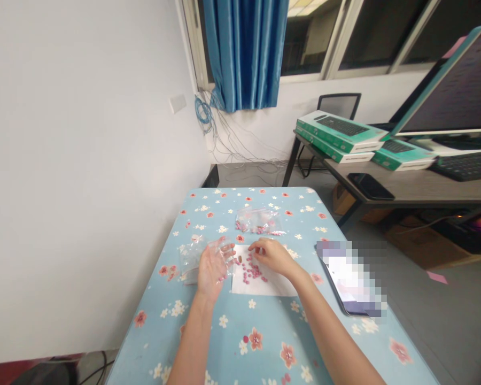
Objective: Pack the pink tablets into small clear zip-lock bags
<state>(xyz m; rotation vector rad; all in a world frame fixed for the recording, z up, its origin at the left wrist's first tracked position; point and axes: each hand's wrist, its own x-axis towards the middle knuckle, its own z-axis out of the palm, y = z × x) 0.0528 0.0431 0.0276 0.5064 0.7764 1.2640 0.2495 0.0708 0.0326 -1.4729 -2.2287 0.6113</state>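
My left hand is turned palm up with its fingers stretched out, beside and partly over a clear plastic bag. A few pink pieces show by its fingers; whether they lie in the bag or on the hand I cannot tell. Over a white sheet of paper, my right hand has its fingers bent and drawn together; anything between the fingertips is too small to make out. Several small pink beans or beads lie scattered on the paper, with one brown piece among them. Behind the hands rests another clear bag containing pink pieces.
A blue flowered cloth covers the table. At its right edge lies a tablet or large phone with a blurred screen. Farther right, a desk holds green keyboard boxes, a black phone and a monitor. A white wall stands left.
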